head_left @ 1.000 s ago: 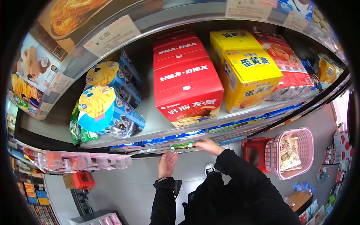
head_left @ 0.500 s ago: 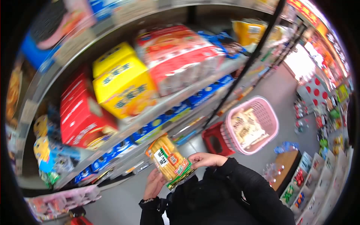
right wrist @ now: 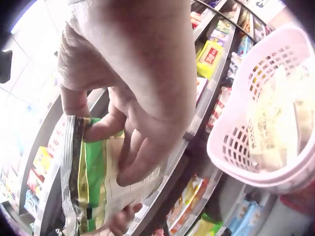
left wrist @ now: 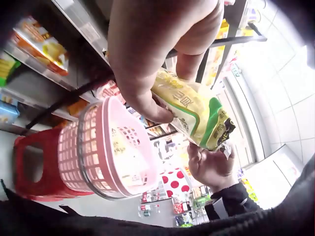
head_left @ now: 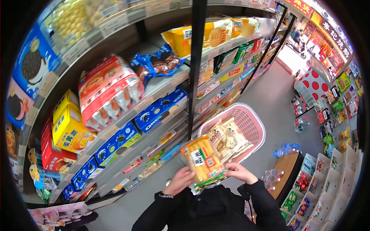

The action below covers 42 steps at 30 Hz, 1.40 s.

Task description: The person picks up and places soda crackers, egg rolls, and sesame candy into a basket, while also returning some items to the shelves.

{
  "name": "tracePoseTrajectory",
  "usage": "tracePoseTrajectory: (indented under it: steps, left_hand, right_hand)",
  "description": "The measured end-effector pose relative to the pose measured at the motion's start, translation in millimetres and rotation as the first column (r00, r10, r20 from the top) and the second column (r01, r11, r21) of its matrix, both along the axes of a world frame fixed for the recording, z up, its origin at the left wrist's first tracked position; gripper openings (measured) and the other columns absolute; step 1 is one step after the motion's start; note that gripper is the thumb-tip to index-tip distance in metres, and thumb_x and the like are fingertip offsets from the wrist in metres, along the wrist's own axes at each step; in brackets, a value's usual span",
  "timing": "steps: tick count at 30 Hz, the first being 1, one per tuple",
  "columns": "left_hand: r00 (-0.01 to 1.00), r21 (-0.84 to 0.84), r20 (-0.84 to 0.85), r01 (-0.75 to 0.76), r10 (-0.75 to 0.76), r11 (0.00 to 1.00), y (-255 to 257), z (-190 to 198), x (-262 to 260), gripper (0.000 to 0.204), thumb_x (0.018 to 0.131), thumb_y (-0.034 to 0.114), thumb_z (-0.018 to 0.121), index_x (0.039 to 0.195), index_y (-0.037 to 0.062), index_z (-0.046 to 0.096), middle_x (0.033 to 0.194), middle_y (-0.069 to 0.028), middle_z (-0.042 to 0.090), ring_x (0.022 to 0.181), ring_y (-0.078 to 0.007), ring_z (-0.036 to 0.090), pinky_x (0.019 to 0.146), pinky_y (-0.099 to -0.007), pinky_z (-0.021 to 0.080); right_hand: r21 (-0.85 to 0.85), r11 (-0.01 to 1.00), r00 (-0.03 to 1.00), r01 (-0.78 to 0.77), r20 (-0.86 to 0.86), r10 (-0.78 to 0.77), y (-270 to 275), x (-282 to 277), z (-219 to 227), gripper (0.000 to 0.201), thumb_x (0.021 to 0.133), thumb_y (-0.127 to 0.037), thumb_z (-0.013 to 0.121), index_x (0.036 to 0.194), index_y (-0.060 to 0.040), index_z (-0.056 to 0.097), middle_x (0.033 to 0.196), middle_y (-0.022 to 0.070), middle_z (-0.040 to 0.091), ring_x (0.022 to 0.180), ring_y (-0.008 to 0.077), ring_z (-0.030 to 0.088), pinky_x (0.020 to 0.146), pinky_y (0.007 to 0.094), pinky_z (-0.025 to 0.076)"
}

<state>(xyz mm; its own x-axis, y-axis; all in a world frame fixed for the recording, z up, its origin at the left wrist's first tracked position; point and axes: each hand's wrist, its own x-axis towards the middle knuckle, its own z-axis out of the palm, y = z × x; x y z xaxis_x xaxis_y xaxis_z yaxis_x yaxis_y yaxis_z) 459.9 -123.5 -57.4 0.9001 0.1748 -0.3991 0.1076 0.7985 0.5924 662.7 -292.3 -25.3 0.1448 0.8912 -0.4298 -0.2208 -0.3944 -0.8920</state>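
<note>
A clear packet of long yellow biscuit sticks [head_left: 203, 159], with orange and green printed ends, is held up in front of the body. My left hand [head_left: 180, 181] grips its left edge; in the left wrist view the thumb and fingers close round the packet [left wrist: 184, 105]. At the opposite side my right hand [head_left: 241, 172] pinches the green end, and the right wrist view shows the fingers curled over the crimped seal [right wrist: 71, 172]. Just beyond the packet stands a pink basket [head_left: 259, 119] holding cream-coloured packets marked SODA [head_left: 230, 133], partly covered by the held packet in the head view.
Snack shelves run along the left, with blue Oreo boxes [head_left: 162, 109], a red-and-white multipack [head_left: 110, 94] and a yellow box [head_left: 71, 129]. A red stool [left wrist: 32, 169] supports the basket. Bottles [head_left: 286, 149] and white candy bins [head_left: 325, 169] line the right.
The packet of biscuit sticks has come up from the lower shelf into both hands. The view has swung right, and the packet now overlaps the basket's near side.
</note>
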Motion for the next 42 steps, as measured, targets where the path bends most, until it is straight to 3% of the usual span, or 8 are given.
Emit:
tracePoseTrajectory:
  steps: [3,9,12,19,25,31,35,42]
  left_hand:
    - [0.996,-0.081,0.01,0.085,-0.085,0.993,-12.3,-7.9,55.3,0.036,0.083,0.015,0.049,0.114,0.0011,0.037,0.107,-0.0078,0.048,0.098,-0.0155,0.049,0.083,-0.0286,0.041]
    - [0.995,-0.192,-0.042,0.082,-0.092,0.978,-39.5,-60.3,130.2,0.034,0.082,0.01,0.05,0.112,-0.001,0.038,0.104,-0.0085,0.049,0.093,-0.0164,0.051,0.08,-0.0286,0.042]
    - [0.989,0.327,-0.125,-0.034,0.079,0.944,-53.9,-77.3,149.9,0.05,0.071,0.004,0.054,0.116,-0.0046,0.033,0.101,-0.0106,0.05,0.088,-0.0153,0.051,0.073,-0.0268,0.043]
    - [0.929,0.429,-0.333,0.3,-0.16,0.852,-57.7,-97.5,159.3,0.064,0.07,0.004,0.052,0.125,-0.0045,0.02,0.111,-0.0141,0.045,0.097,-0.0166,0.048,0.078,-0.0249,0.04]
    - [0.98,0.506,-0.193,0.138,-0.044,0.851,-57.6,-100.1,153.2,0.05,0.067,0.004,0.053,0.114,-0.006,0.037,0.102,-0.0172,0.051,0.093,-0.0198,0.05,0.078,-0.0273,0.041]
    - [0.998,0.375,-0.061,0.041,-0.019,0.926,-36.1,-110.8,97.5,0.038,0.073,0.008,0.05,0.108,-0.0049,0.044,0.092,-0.0121,0.055,0.082,-0.0163,0.054,0.07,-0.0259,0.044]
    - [0.963,0.273,-0.254,-0.013,0.085,0.962,2.2,-72.4,13.5,0.033,0.082,0.015,0.046,0.112,0.0038,0.043,0.097,-0.0064,0.053,0.084,-0.0103,0.05,0.073,-0.0228,0.041]
    - [0.787,0.25,-0.246,-0.513,0.566,0.821,39.7,-84.3,-151.1,0.033,0.08,0.019,0.049,0.109,0.0039,0.044,0.094,-0.0073,0.055,0.078,-0.0136,0.053,0.068,-0.0243,0.043]
  right_hand:
    - [-0.026,0.987,0.987,0.161,-0.013,-0.161,-14.2,34.0,11.5,0.016,0.076,-0.013,0.058,0.066,-0.0054,0.048,0.063,-0.0081,0.042,0.059,0.0001,0.037,0.051,0.0177,0.03]
    - [-0.06,0.996,0.996,0.071,0.062,-0.068,-21.4,126.7,-31.7,0.013,0.076,-0.012,0.058,0.067,-0.0045,0.051,0.062,-0.0068,0.046,0.057,0.0005,0.041,0.051,0.0176,0.032]
    - [-0.126,0.99,0.983,-0.061,0.162,0.081,-7.0,155.3,-52.3,0.014,0.076,-0.012,0.058,0.066,-0.0052,0.05,0.061,-0.007,0.045,0.057,0.0006,0.039,0.05,0.0179,0.031]
    - [-0.159,0.97,0.962,-0.185,0.171,0.212,22.7,154.6,-98.0,0.023,0.074,-0.015,0.06,0.06,-0.0078,0.043,0.055,-0.0079,0.037,0.052,0.0012,0.033,0.046,0.019,0.027]
    - [-0.285,0.958,0.734,-0.031,0.644,0.215,23.1,132.5,-94.9,0.037,0.066,-0.031,0.065,0.07,0.0036,0.053,0.06,0.0125,0.052,0.06,0.0192,0.052,0.058,0.0307,0.041]
    - [-0.087,0.996,0.386,0.019,0.92,0.073,31.8,99.6,-70.3,0.036,0.07,-0.015,0.06,0.098,0.002,0.045,0.09,0.019,0.053,0.084,0.033,0.053,0.071,0.0349,0.042]
    - [0.132,0.989,0.481,-0.067,0.873,-0.084,57.2,58.9,-65.7,0.032,0.068,-0.002,0.054,0.098,0.0021,0.044,0.092,0.0178,0.049,0.085,0.0328,0.049,0.075,0.0352,0.04]
    - [0.086,0.936,0.708,-0.342,0.678,0.197,145.5,-77.8,-22.7,0.028,0.073,-0.003,0.053,0.1,-0.0006,0.046,0.089,0.013,0.052,0.08,0.0222,0.054,0.069,0.0293,0.044]
